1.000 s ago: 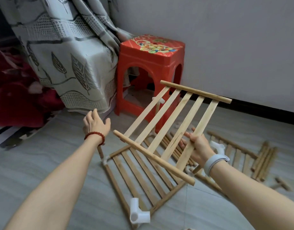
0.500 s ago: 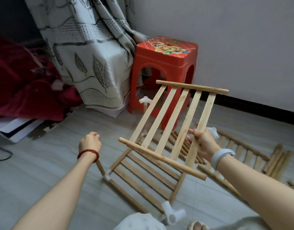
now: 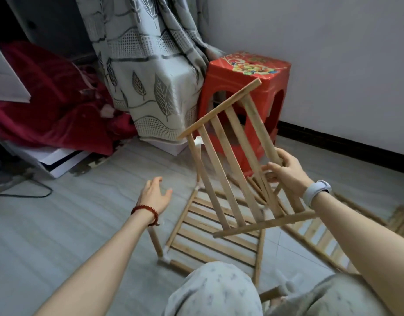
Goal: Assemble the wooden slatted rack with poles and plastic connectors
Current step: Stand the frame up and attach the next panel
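Grey floor tiles (image 3: 59, 224) lie under the light, stiff slatted panel (image 3: 230, 165), best gripped by its outer slat where the right hand (image 3: 285, 172) pinches it, the left hand (image 3: 154, 195) spread empty beside.

head cam | worn on head | faces fwd+down | close over hands (image 3: 287, 172) | only view
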### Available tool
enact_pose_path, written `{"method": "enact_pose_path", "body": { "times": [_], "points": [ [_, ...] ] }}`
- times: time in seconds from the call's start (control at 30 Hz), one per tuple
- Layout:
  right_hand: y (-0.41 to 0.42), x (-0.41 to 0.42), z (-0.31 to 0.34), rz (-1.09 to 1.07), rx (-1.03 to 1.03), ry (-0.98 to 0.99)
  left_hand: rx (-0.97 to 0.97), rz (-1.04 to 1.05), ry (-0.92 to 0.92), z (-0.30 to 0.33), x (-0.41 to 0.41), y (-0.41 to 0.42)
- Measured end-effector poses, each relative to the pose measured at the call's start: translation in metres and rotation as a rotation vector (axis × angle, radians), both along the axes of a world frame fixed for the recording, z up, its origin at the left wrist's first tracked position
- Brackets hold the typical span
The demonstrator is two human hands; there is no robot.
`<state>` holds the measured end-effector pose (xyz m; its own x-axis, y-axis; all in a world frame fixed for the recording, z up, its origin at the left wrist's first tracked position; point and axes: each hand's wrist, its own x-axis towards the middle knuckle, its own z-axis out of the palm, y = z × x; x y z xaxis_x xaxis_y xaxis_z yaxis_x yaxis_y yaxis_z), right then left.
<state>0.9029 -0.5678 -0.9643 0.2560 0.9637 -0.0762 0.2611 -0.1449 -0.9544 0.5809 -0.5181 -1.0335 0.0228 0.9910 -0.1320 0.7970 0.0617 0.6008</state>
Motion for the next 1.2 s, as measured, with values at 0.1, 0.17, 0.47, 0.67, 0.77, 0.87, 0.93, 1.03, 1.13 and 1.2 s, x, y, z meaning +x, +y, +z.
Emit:
{"method": "enact_pose_path", "body": {
  "times": [0.1,0.17,0.47,0.67,0.77,0.87,0.93,1.03,1.13,1.2],
  "points": [
    [0.004,-0.004,0.010,0.148,-0.004,-0.135,0.112,0.037,-0.157,0.020,0.017,0.021],
    [0.011,-0.004,0.018,0.201,-0.008,-0.167,0.196,0.090,-0.155,0.030,0.027,0.039],
    [0.049,0.014,0.019,0.214,-0.117,-0.501,0.208,-0.044,-0.127,0.020,0.035,0.087],
    [0.042,-0.029,0.001,-0.029,0.191,-1.148,0.269,-0.020,-0.136,0.024,0.052,0.076],
    [0.024,-0.069,-0.006,0.187,0.421,-1.257,0.178,-0.019,-0.196,0.027,0.049,0.069],
    [0.012,-0.096,-0.005,0.297,0.382,-1.315,0.067,-0.015,-0.257,0.028,0.041,0.058],
    [0.006,-0.108,-0.007,0.319,0.404,-1.397,0.009,-0.005,-0.260,0.026,0.034,0.050],
    [-0.001,-0.123,-0.013,0.407,0.436,-1.453,-0.009,0.014,-0.251,0.025,0.028,0.043],
    [-0.004,-0.137,-0.016,0.516,0.320,-1.459,-0.039,0.021,-0.220,0.022,0.025,0.038],
    [-0.002,-0.141,-0.020,0.578,0.202,-1.415,-0.075,0.040,-0.226,0.018,0.025,0.036]
  ]
}}
